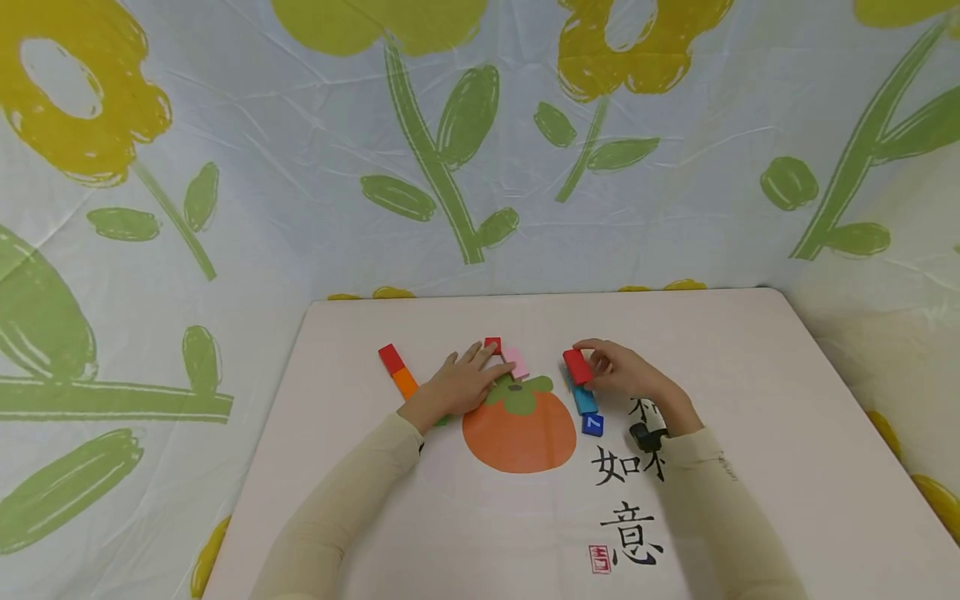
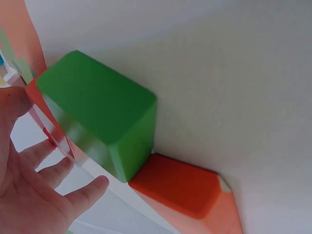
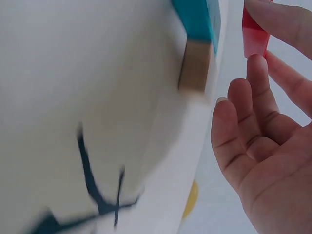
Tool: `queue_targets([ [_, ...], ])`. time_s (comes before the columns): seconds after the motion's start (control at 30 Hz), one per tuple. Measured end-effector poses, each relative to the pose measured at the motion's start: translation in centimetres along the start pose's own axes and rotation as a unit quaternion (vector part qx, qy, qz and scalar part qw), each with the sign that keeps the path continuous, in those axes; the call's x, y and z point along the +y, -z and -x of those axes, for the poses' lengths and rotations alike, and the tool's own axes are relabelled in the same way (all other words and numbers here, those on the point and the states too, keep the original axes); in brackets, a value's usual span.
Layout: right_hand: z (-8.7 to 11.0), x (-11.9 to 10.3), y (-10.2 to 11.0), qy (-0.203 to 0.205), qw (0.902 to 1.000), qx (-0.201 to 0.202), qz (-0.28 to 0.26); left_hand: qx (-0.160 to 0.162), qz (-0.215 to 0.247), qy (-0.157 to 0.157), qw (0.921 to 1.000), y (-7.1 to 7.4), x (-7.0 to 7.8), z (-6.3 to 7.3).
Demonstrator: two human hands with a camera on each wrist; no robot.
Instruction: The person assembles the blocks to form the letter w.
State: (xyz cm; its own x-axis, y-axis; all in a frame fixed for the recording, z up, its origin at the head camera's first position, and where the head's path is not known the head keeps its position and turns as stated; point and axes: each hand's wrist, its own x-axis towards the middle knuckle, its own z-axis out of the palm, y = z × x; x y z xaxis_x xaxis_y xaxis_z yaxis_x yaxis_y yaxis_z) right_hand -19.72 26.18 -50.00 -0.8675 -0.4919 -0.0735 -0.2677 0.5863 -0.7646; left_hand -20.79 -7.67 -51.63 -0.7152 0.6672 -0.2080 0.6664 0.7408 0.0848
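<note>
My right hand (image 1: 626,371) pinches a red block (image 1: 577,367) between thumb and fingers. In the head view that block overlaps a light-blue block (image 1: 585,400), with a dark-blue block (image 1: 592,425) marked 7 at its near end. My left hand (image 1: 465,383) lies over the left side of the arrangement, fingers spread. Its thumb reaches the pink block (image 1: 516,362), and another fingertip is right at a small red block (image 1: 492,343). In the left wrist view, the fingers extend beside a green block (image 2: 97,92) adjoining an orange block (image 2: 180,183).
Left of the left hand, a red block (image 1: 391,358) and an orange block (image 1: 406,383) form a slanting line. The pale table mat (image 1: 525,533) bears a printed orange persimmon (image 1: 517,437) and black characters. A flowered cloth (image 1: 300,167) hangs behind.
</note>
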Motion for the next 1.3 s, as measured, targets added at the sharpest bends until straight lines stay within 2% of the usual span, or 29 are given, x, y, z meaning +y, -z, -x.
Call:
queue_targets([
  [0.27,-1.0,-1.5,-2.4,0.06,0.9981,-0.017,-0.005,0.0,0.02,0.003,0.9998,0.1,0.0,0.1],
  [0.47,-1.9,-3.3,-3.9,0.086,0.9956,-0.033,0.012,0.002,0.013,0.006,0.9999,-0.1,-0.2,0.1],
  [0.77,-3.0,-4.1,-5.3,0.078,0.9947,-0.066,-0.004,0.002,0.017,0.003,0.9998,-0.2,-0.2,0.1],
  [0.97,-3.2,-4.4,-5.7,0.061,0.9944,-0.085,0.015,0.002,0.024,0.003,0.9997,-0.1,-0.1,0.1],
  [1.3,-3.4,-4.5,-6.1,0.052,0.9933,-0.091,0.05,-0.006,0.013,0.006,0.9999,0.1,-0.1,0.0],
])
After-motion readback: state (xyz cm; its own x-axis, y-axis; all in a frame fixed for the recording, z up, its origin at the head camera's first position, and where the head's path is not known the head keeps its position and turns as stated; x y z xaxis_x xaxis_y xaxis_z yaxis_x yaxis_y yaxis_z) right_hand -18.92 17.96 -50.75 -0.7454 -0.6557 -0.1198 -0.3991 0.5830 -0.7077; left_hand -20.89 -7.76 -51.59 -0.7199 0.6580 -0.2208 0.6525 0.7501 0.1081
